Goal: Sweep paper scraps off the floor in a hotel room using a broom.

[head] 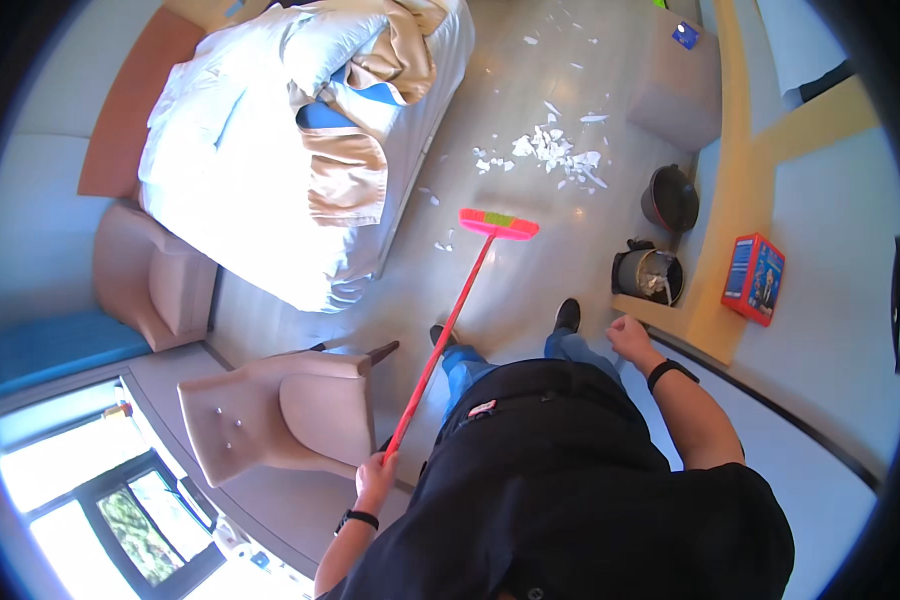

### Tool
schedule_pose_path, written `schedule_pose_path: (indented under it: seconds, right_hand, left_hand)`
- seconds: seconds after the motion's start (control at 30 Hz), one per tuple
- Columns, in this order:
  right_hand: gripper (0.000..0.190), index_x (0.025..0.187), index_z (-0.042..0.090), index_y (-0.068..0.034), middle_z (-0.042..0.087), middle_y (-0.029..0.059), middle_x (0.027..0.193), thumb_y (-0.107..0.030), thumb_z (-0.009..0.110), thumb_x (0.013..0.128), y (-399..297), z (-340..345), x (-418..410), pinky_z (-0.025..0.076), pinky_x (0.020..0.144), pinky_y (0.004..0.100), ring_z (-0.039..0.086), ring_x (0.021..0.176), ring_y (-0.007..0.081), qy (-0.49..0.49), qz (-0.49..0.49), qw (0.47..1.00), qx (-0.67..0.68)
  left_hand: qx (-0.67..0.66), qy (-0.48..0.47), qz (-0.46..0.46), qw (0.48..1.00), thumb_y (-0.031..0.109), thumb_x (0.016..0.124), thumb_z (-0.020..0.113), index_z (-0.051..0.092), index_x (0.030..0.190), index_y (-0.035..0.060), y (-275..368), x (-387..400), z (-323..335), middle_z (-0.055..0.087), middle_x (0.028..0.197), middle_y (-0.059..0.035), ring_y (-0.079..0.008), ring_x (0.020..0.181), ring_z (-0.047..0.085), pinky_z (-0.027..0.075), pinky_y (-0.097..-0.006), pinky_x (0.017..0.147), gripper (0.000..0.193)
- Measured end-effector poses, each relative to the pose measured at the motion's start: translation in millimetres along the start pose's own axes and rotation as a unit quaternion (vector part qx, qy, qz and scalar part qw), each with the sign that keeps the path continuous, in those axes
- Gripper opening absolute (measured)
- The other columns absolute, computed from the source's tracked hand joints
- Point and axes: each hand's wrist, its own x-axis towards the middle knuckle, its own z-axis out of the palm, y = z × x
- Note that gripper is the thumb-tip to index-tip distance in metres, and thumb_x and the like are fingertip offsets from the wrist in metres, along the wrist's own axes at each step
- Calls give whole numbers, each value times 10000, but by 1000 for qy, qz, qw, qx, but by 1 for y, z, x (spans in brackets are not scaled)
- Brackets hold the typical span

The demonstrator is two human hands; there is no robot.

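Observation:
My left hand (376, 478) grips the red handle of a broom (450, 334) near its upper end. The broom's pink head (499, 225), with red and green bristles, points away from me and appears lifted off the floor. Beyond it, torn white scraps (559, 150) lie in a loose pile on the wood-look floor (495, 300), with smaller bits strewn around. My right hand (630, 341) hangs at my right side with curled fingers and nothing visible in it. Close to it stands a bin (641, 274) with crumpled white waste inside.
On the left is a bed (247, 202) with rumpled white and tan bedding. A beige chair (285, 412) stands at my left, and an armchair (150, 270) sits by the bed. A dark bucket (671, 199) and a red box (754, 279) are to the right, near a beige ottoman (675, 97).

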Motion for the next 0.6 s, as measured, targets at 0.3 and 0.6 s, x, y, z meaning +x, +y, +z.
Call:
schedule_pose_path:
  seconds: [0.3, 0.6]
  right_hand:
    - [300, 1042, 647, -47, 727, 198, 1014, -289, 694, 873, -66, 134, -55, 544, 910, 451, 695, 1027, 388, -2, 97, 994, 57]
    - [339, 1089, 644, -29, 733, 185, 1021, -297, 702, 891, -177, 182, -99, 549, 898, 432, 707, 996, 352, 30, 2, 1000, 0]
  left_hand:
    - [49, 10, -22, 999, 542, 976, 608, 769, 934, 34, -155, 45, -93, 706, 801, -259, -462, 827, 703, 534, -545, 749, 534]
    - [20, -3, -6, 1000, 535, 1007, 565, 793, 959, 37, -233, 154, -105, 711, 760, -229, -385, 788, 730, 529, -495, 717, 550]
